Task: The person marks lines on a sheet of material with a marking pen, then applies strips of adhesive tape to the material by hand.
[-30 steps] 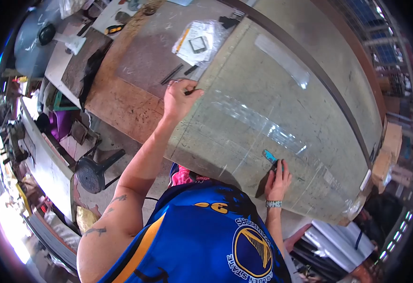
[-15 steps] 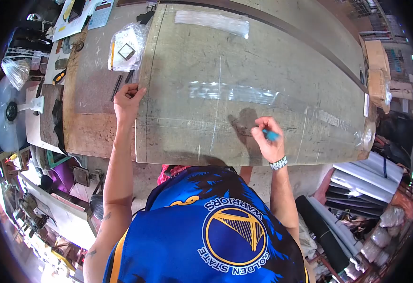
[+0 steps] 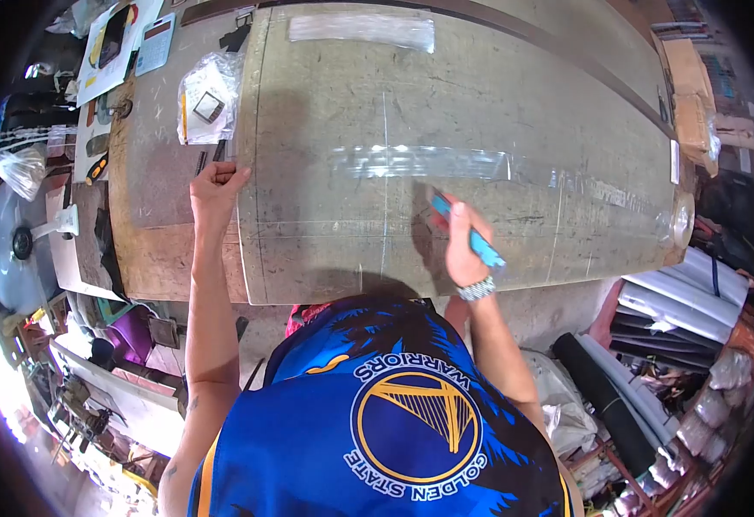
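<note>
My right hand [image 3: 461,250] is closed around what looks like a teal utility knife [image 3: 487,250], held above the worktop, its front end pointing away from me. The hand is slightly smeared by motion. A large greyish board [image 3: 308,189] lies under it, with faint lines and a clear shiny strip of tape [image 3: 428,163] across the middle. At the board's left edge, my left hand [image 3: 216,189] has its thumb and fingers pinched together; whatever is between them, if anything, does not show. Just beyond that hand are small dark bars [image 3: 202,161] and a plastic bag with a label [image 3: 209,102].
A calculator [image 3: 155,45] and a phone on papers [image 3: 117,39] lie at the far left. A second clear strip [image 3: 361,33] is at the board's far side, near a long dark rail [image 3: 566,65]. Cardboard boxes [image 3: 691,95] and rolls of material [image 3: 687,293] stand to the right.
My right hand has moved forward and left, turning so that the teal knife now shows lengthwise. My left hand stays pinched at the board's edge. The view has shifted slightly.
</note>
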Demonstrator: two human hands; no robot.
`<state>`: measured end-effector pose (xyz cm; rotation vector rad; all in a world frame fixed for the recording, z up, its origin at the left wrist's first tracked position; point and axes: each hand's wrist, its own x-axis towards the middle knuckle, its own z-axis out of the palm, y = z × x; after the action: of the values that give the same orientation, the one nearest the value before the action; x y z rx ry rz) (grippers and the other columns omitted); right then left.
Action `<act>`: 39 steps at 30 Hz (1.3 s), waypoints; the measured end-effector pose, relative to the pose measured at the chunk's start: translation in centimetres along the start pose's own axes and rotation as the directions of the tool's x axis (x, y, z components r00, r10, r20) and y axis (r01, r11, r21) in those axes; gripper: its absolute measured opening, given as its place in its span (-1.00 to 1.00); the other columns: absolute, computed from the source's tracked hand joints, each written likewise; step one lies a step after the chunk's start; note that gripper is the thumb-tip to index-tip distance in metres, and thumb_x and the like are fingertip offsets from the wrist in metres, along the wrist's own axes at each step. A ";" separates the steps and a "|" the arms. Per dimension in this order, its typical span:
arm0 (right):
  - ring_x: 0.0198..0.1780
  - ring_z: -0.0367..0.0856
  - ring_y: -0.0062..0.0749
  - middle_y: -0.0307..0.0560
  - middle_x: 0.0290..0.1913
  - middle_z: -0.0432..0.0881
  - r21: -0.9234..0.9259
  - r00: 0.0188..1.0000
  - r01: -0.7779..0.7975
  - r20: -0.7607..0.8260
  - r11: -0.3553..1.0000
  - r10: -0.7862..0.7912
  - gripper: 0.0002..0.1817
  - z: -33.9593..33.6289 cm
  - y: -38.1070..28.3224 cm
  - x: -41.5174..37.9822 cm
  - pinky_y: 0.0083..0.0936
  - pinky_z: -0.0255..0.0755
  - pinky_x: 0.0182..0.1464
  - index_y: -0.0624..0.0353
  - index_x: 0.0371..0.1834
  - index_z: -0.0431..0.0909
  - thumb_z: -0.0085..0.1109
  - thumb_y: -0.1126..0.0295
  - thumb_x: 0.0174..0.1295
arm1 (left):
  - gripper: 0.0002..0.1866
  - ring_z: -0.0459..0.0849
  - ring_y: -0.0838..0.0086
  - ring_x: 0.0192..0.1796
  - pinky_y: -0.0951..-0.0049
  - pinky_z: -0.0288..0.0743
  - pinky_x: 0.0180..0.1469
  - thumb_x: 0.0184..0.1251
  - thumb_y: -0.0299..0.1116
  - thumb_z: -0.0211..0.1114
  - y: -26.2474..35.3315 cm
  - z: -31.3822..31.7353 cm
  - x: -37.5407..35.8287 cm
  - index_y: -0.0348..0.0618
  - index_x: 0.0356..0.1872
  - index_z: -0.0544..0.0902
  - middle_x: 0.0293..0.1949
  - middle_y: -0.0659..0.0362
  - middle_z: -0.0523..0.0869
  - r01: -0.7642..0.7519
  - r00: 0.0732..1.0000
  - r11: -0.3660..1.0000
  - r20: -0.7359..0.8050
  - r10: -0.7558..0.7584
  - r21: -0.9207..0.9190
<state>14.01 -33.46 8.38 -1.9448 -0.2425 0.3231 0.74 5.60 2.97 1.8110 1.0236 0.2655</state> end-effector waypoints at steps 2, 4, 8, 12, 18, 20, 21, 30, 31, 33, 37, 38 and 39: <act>-0.22 0.75 -0.21 0.06 -0.25 0.76 0.025 0.996 0.094 -0.010 0.995 -0.094 -0.54 3.0 -0.6 1.5 -0.30 0.57 -0.07 0.34 0.09 0.73 -0.01 0.13 0.66 | -0.67 0.67 0.61 -0.29 0.54 0.56 -0.19 0.25 -0.33 0.65 -0.1 0.0 0.0 -0.37 -0.12 0.78 -0.33 0.20 0.79 0.003 1.000 1.000 0.001 -0.003 0.003; -0.20 0.75 -0.08 0.13 -0.24 0.74 0.028 0.991 0.137 -0.004 0.990 -0.136 -0.58 5.6 0.1 2.9 -0.26 0.57 -0.04 0.33 0.10 0.72 0.01 0.19 0.64 | -0.67 0.66 0.61 -0.29 0.55 0.55 -0.19 0.25 -0.34 0.65 -0.3 0.1 0.1 -0.36 -0.12 0.78 -0.34 0.20 0.79 -0.005 1.000 1.000 -0.001 0.005 0.001; -0.26 0.76 -0.22 0.10 -0.22 0.75 -0.121 0.954 0.298 0.003 0.947 -0.300 -0.56 7.8 1.7 5.3 -0.36 0.59 -0.11 0.40 0.08 0.71 0.01 0.18 0.66 | -0.69 0.65 0.62 -0.30 0.55 0.55 -0.20 0.25 -0.35 0.64 0.5 0.1 -0.3 -0.37 -0.12 0.78 -0.34 0.21 0.79 -0.001 1.000 1.000 -0.008 0.001 -0.002; -0.26 0.77 -0.21 0.11 -0.19 0.76 -0.152 0.959 0.282 0.011 0.947 -0.284 -0.56 8.0 2.0 5.5 -0.32 0.61 -0.12 0.37 0.11 0.71 -0.01 0.19 0.67 | -0.68 0.64 0.63 -0.30 0.56 0.54 -0.19 0.27 -0.35 0.64 -0.2 0.0 -0.1 -0.37 -0.11 0.78 -0.32 0.22 0.78 0.015 1.000 0.999 0.010 -0.015 -0.031; -0.26 0.77 -0.20 0.10 -0.19 0.76 -0.226 0.960 0.279 0.034 0.933 -0.279 -0.59 8.1 1.8 5.8 -0.32 0.62 -0.12 0.35 0.10 0.72 -0.01 0.22 0.66 | -0.60 0.65 0.60 -0.25 0.53 0.54 -0.15 0.28 -0.34 0.64 0.2 0.0 -0.3 -0.38 0.03 0.74 -0.27 0.19 0.77 0.015 1.000 0.998 -0.018 -0.014 0.059; -0.27 0.77 -0.18 0.10 -0.20 0.76 -0.232 0.959 0.283 0.039 0.931 -0.282 -0.61 8.1 1.8 5.8 -0.31 0.61 -0.13 0.35 0.09 0.72 0.00 0.24 0.65 | -0.57 0.70 0.50 -0.19 0.43 0.58 -0.06 0.28 -0.36 0.62 1.5 0.3 -0.9 -0.38 0.09 0.72 -0.20 0.09 0.80 -0.027 0.997 0.987 -0.066 0.038 0.160; -0.27 0.77 -0.17 0.10 -0.21 0.75 -0.235 0.957 0.289 0.036 0.928 -0.289 -0.62 8.1 1.8 5.9 -0.30 0.61 -0.14 0.35 0.09 0.72 0.00 0.25 0.65 | -0.56 0.72 0.41 -0.13 0.36 0.59 -0.01 0.26 -0.37 0.61 2.5 1.0 -0.8 -0.33 0.11 0.72 -0.16 0.07 0.81 -0.212 0.958 0.941 -0.133 0.253 0.264; -0.25 0.73 0.06 0.21 -0.26 0.71 -0.289 0.950 0.311 0.099 0.905 -0.295 -0.65 7.7 1.0 6.3 -0.15 0.58 -0.15 0.40 0.04 0.70 0.01 0.32 0.61 | -0.52 0.11 0.12 0.72 -0.01 -0.02 0.73 0.20 -0.55 0.44 12.3 14.7 2.9 0.20 0.14 0.84 0.64 0.32 0.38 -0.844 0.353 0.537 0.765 0.539 0.011; -0.20 0.72 0.18 0.28 -0.21 0.71 -0.273 0.955 0.295 0.107 0.916 -0.276 -0.67 7.7 0.7 6.2 -0.09 0.58 -0.11 0.42 0.04 0.69 0.03 0.35 0.59 | -0.53 0.08 0.12 0.73 -0.02 -0.04 0.74 0.22 -0.55 0.43 13.1 15.1 3.3 0.21 0.12 0.86 0.66 0.33 0.35 -0.848 0.322 0.530 0.817 0.478 0.025; -0.16 0.71 0.29 0.35 -0.17 0.71 -0.280 0.960 0.278 0.118 0.919 -0.254 -0.71 7.8 0.4 6.1 -0.03 0.58 -0.10 0.44 0.05 0.67 0.06 0.41 0.55 | -0.54 -0.01 0.11 0.76 -0.02 -0.12 0.77 0.22 -0.54 0.41 13.4 15.6 4.1 0.27 0.08 0.89 0.71 0.36 0.27 -0.861 0.270 0.508 0.872 0.409 0.028; -0.17 0.71 0.29 0.34 -0.18 0.70 -0.278 0.954 0.301 0.099 0.912 -0.284 -0.71 8.2 0.2 6.5 -0.02 0.58 -0.13 0.44 0.02 0.66 0.05 0.40 0.56 | -0.54 -0.05 0.10 0.77 -0.05 -0.19 0.78 0.19 -0.48 0.44 12.8 16.0 4.7 0.30 0.09 0.88 0.72 0.34 0.23 -0.876 0.258 0.482 0.863 0.435 0.019; -0.21 0.72 0.20 0.28 -0.23 0.71 -0.284 0.944 0.330 0.093 0.900 -0.316 -0.71 8.3 0.4 6.7 -0.07 0.58 -0.15 0.43 0.01 0.67 0.04 0.39 0.57 | -0.54 -0.05 0.10 0.77 -0.05 -0.19 0.78 0.19 -0.48 0.43 12.9 16.0 4.7 0.30 0.09 0.89 0.72 0.34 0.22 -0.879 0.260 0.477 0.868 0.423 0.031; -0.25 0.73 0.11 0.22 -0.28 0.71 -0.293 0.932 0.360 0.086 0.886 -0.351 -0.70 8.4 0.3 6.8 -0.13 0.58 -0.17 0.41 0.00 0.68 0.03 0.38 0.58 | -0.54 -0.05 0.10 0.77 -0.05 -0.20 0.78 0.19 -0.49 0.42 13.0 16.1 4.8 0.31 0.08 0.89 0.73 0.34 0.22 -0.882 0.261 0.468 0.872 0.414 0.042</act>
<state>17.64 -24.17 4.26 -2.1465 -0.6968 0.0732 19.91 -3.25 4.92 2.4616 -0.5111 -0.3607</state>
